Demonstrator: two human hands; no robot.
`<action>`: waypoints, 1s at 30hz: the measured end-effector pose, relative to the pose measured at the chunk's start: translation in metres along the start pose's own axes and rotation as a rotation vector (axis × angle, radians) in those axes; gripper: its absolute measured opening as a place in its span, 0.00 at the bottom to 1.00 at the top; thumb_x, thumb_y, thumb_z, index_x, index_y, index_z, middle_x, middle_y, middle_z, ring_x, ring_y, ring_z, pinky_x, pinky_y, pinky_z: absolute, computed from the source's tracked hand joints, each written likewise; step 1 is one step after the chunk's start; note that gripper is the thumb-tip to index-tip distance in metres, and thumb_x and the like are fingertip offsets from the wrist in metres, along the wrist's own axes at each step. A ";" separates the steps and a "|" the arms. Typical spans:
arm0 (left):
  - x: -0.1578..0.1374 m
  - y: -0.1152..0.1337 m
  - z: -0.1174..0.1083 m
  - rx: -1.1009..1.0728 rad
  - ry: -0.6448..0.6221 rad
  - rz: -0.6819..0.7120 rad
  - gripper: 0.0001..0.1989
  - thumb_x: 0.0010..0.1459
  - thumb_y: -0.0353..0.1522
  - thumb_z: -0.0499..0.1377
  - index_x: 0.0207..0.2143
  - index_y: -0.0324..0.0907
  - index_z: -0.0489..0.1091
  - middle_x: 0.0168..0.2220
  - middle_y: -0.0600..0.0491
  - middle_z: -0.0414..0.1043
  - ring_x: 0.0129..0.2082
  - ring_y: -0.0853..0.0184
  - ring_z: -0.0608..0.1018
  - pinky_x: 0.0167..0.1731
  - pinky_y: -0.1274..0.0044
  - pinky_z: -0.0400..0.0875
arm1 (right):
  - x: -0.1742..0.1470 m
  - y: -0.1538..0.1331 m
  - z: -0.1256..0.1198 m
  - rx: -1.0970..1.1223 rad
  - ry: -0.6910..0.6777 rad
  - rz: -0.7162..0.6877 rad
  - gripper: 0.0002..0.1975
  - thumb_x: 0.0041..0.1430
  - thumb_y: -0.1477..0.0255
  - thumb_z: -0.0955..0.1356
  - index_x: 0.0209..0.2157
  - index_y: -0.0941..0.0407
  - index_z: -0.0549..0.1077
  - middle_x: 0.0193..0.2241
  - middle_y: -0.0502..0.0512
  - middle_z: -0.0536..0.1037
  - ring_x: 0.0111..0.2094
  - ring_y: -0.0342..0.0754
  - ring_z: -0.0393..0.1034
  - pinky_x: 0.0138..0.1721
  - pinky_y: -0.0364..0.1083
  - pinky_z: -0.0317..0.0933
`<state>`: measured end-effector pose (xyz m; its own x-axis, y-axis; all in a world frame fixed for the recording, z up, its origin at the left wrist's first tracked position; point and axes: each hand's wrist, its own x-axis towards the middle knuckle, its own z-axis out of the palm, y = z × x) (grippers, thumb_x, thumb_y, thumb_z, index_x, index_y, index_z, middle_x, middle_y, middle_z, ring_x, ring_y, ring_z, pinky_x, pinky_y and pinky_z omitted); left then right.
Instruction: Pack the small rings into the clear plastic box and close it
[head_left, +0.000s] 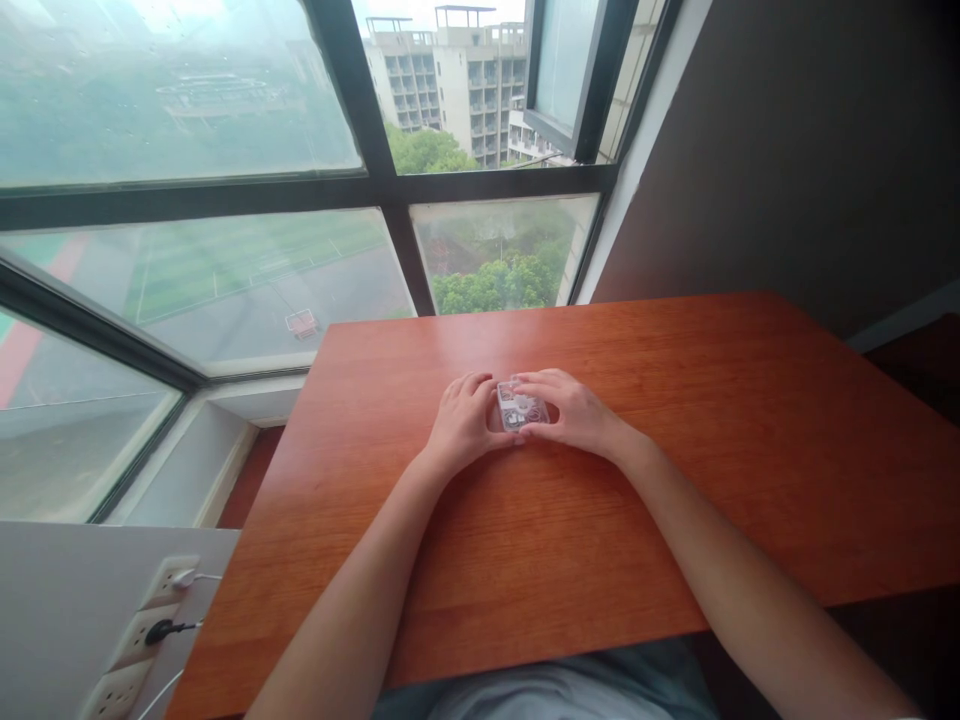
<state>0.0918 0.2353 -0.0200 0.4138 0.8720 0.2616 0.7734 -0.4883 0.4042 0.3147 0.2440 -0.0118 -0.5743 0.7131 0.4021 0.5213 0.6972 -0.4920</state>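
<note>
Filling the strip nearest the viewer, well below the fingers, grey-blue cloth (547,690) is cut off by the lower edge. From either side of it the left forearm (360,590) and right forearm (720,540) reach over the reddish-brown tabletop (555,560), both cropped below. To the left of the fingers and lower, wall sockets (131,635) hold a white plug (182,578) and a black plug (159,631); their cables pass out of sight.

The left hand (465,425) is cupped half open, its fingers (478,382) bent by the left edge of a small clear box (517,408) and its thumb along the near edge; whether it grips cannot be told. The right hand (574,412) curves over the right part, gripping the box between fingers at the far edge and thumb at the near one. The thumb tips meet or nearly meet. Inside the box, between the hands, are pale, whitish pieces, too small to identify and partly covered by the right fingers.

Beyond the fingers stands a dark window frame (300,195), with trees (499,285), a sports field (262,245) and a building (480,85) behind hazy glass.
</note>
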 end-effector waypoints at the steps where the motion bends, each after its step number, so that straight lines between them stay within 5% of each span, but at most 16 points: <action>1: 0.000 0.001 0.000 -0.002 0.000 0.001 0.38 0.42 0.53 0.66 0.52 0.42 0.66 0.57 0.43 0.64 0.59 0.50 0.65 0.60 0.60 0.57 | 0.000 0.000 0.000 0.004 -0.005 0.002 0.29 0.51 0.65 0.74 0.55 0.52 0.71 0.55 0.59 0.72 0.56 0.57 0.64 0.58 0.59 0.59; 19: -0.001 -0.001 -0.011 -0.049 -0.074 0.066 0.42 0.47 0.53 0.63 0.59 0.44 0.60 0.59 0.43 0.63 0.60 0.51 0.63 0.60 0.60 0.57 | 0.000 -0.005 -0.002 -0.010 -0.091 0.046 0.34 0.53 0.63 0.72 0.60 0.52 0.61 0.57 0.60 0.67 0.57 0.56 0.60 0.60 0.59 0.55; 30: -0.002 -0.005 -0.006 -0.051 -0.054 0.044 0.34 0.45 0.49 0.66 0.53 0.46 0.66 0.58 0.45 0.63 0.59 0.52 0.64 0.61 0.59 0.57 | 0.000 -0.006 -0.005 -0.006 -0.043 0.021 0.29 0.52 0.65 0.73 0.56 0.51 0.69 0.55 0.60 0.71 0.56 0.57 0.63 0.57 0.59 0.59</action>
<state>0.0840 0.2364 -0.0171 0.4735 0.8494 0.2328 0.7289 -0.5263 0.4378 0.3150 0.2402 -0.0052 -0.5898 0.7237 0.3582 0.5369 0.6828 -0.4955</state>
